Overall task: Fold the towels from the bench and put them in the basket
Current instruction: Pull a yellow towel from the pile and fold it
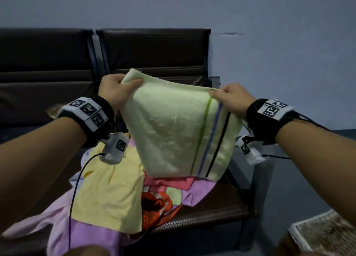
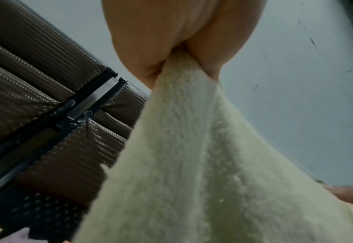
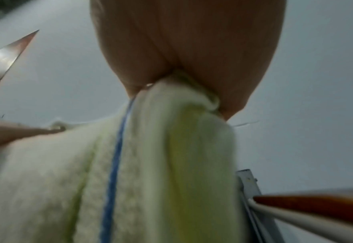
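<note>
Hands pinch the pale green towel [image 1: 173, 128] by its top corners, left hand [image 1: 113, 90] and right hand [image 1: 234, 99] apart, likely spreading it flat for folding.

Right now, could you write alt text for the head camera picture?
Two hands hold up a pale green towel by its top corners, left hand and right hand, above a pile of coloured towels on a dark bench; a basket sits lower right.
</note>
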A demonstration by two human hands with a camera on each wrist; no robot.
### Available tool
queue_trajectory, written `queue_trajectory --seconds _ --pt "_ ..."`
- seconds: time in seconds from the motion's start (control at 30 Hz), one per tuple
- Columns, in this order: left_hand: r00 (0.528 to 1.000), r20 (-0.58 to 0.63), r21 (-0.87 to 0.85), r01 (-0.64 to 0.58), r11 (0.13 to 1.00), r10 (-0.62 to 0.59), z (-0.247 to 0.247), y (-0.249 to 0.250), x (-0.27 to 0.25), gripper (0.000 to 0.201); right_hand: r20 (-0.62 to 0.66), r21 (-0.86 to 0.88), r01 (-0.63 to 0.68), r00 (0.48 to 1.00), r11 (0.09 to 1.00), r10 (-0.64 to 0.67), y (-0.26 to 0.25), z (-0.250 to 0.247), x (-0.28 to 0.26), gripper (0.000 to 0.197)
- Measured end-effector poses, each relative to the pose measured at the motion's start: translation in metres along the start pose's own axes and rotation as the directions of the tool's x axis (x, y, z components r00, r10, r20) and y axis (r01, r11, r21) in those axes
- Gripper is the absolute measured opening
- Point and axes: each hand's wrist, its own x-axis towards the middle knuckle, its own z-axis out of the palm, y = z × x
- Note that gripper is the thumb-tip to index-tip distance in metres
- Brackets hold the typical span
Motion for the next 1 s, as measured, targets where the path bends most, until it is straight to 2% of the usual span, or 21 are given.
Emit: queue_trajectory --seconds 0.07,0.1,0.17,0.27,0.37,0.47,0.53,0.6,0.67,0.73,0.8,0.83,0.87,0.93,0.97,1.0 --pt "0.995 -0.077 -0.014 0.066 0.998 -0.067 0.004 0.001 0.002 0.049 0.037 0.161 -0.079 0.997 0.984 0.074 -0.003 0.0 0.001 0.033" --pt "0.988 -0.114 -0.051 0.098 0.994 -0.104 0.008 0.002 0.002 0.051 0.039 0.241 -0.128 0.992 0.962 0.123 -0.004 0.0 0.002 0.034" --pt "0.968 -0.149 -0.18 0.172 0.968 -0.2 0.018 0.009 0.0 0.04 0.057 0.371 -0.223 0.974 0.902 0.218 -0.009 0.004 0.003 0.039" --pt "0.958 -0.045 -0.338 0.251 0.907 -0.282 0.046 0.02 -0.012 0.037 0.117 0.444 -0.296 0.955 0.846 0.273 -0.022 0.014 0.0 0.033" --pt "0.975 0.148 -0.421 0.215 0.881 -0.167 0.078 0.037 -0.044 0.033 0.162 0.535 -0.315 0.949 0.784 0.271 -0.033 0.026 -0.006 0.032" --pt "0.959 0.284 -0.313 0.086 0.946 0.007 0.094 0.045 -0.073 0.025 0.254 0.571 -0.343 0.938 0.745 0.237 -0.041 0.033 -0.017 0.043" --pt "0.934 0.35 -0.269 0.021 0.963 0.077 0.094 0.046 -0.083 0.013 0.284 0.575 -0.366 0.928 0.732 0.241 -0.044 0.033 -0.026 0.048" --pt "0.899 0.427 -0.296 0.039 0.954 0.095 0.092 0.043 -0.088 0.011 0.308 0.535 -0.362 0.925 0.763 0.223 -0.044 0.031 -0.035 0.032" --pt "0.901 0.433 -0.367 0.137 0.92 0.039 0.09 0.038 -0.088 0.019 0.307 0.445 -0.341 0.927 0.828 0.217 -0.042 0.03 -0.041 0.018" --pt "0.94 0.337 -0.42 0.199 0.885 -0.051 0.088 0.031 -0.082 0.02 0.316 0.409 -0.326 0.927 0.852 0.203 -0.04 0.03 -0.044 0.029" --pt "0.958 0.264 -0.353 0.207 0.912 -0.115 0.087 0.021 -0.073 0.022 0.397 0.428 -0.334 0.904 0.84 0.158 -0.038 0.029 -0.047 0.042" --pt "0.938 0.317 -0.317 0.244 0.916 -0.14 0.087 0.016 -0.069 0.03 0.448 0.446 -0.343 0.885 0.827 0.126 -0.038 0.028 -0.049 0.048" --pt "0.888 0.431 -0.294 0.306 0.905 -0.16 0.086 0.013 -0.066 0.036 0.492 0.464 -0.351 0.866 0.814 0.093 -0.038 0.027 -0.05 0.052" --pt "0.727 0.666 -0.245 0.425 0.872 -0.167 0.08 0.009 -0.061 0.038 0.514 0.492 -0.361 0.855 0.793 0.07 -0.034 0.026 -0.046 0.054" --pt "0.659 0.736 -0.219 0.45 0.866 -0.157 0.077 0.008 -0.059 0.034 0.513 0.499 -0.364 0.856 0.787 0.071 -0.031 0.025 -0.042 0.051" --pt "0.623 0.77 -0.2 0.446 0.873 -0.142 0.075 0.008 -0.056 0.029 0.509 0.496 -0.363 0.857 0.789 0.074 -0.027 0.023 -0.038 0.046"
